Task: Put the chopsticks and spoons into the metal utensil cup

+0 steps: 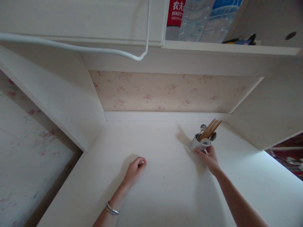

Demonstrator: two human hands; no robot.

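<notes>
A white utensil holder (194, 144) with small holes in its side stands near the back right of the white desk top. Several wooden chopsticks (210, 130) lean out of it, along with metal spoons (213, 136) and a white piece with a blue mark (205, 142). My right hand (208, 157) grips the holder from its near side, thumb on the left. To the left, my left hand (136, 170) is at the desk surface with fingers curled together; I see nothing in them. A silver bracelet (112, 208) circles the left wrist.
White side panels (246, 119) and a low back ledge (165, 116) border the desk top (161, 201). Overhead, a shelf edge (227, 47) carries clear plastic bottles (196, 20). A white cable (94, 49) hangs across the upper left. One tiny dark speck (164, 177) lies mid-desk.
</notes>
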